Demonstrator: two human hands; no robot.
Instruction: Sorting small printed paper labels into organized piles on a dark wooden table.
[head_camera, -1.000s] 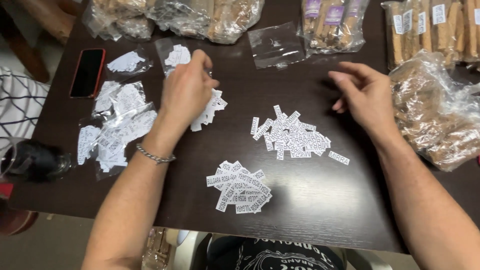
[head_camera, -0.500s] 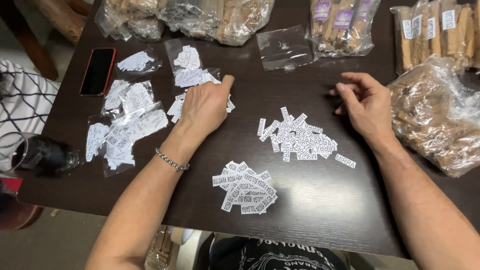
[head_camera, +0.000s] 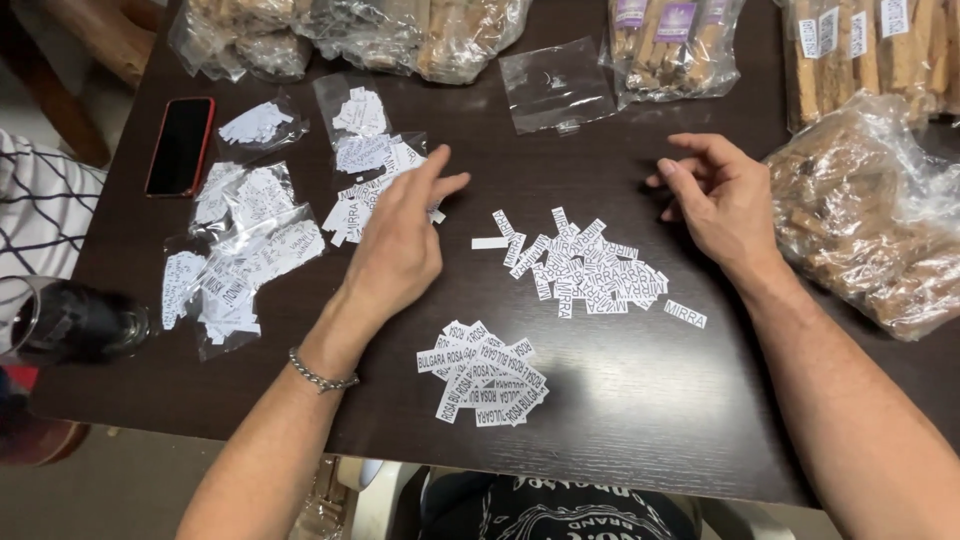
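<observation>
Entry, near to far, as I log it from the head camera. Nearest on the dark table (head_camera: 650, 400): a pile of small white paper slips (head_camera: 485, 375), printed, lying loose just beside my left wrist with its chain bracelet (head_camera: 320, 378). Next out: my left hand (head_camera: 400, 240), palm down, fingers loosely spread and holding nothing, fingertips over the edge of the left slips (head_camera: 350, 205), which spill from small clear bags. Level with it, a middle pile (head_camera: 585, 270) of slips spreads between both hands, its long axis running left to right; one stray slip (head_camera: 490, 243) lies at its left end, just right of my left hand and nearer to it than to the right. My right hand (head_camera: 725, 195) hovers near that pile's upper right, fingers curled narrow and empty so far as I can see. Left of all this: bagged slips (head_camera: 240, 260) and a red-cased phone (head_camera: 180, 145). Right edge: a large clear bag of brown sticks (head_camera: 870, 220). Farthest: an empty clear bag (head_camera: 555, 85) and more bagged sticks (head_camera: 400, 30) along the back.
</observation>
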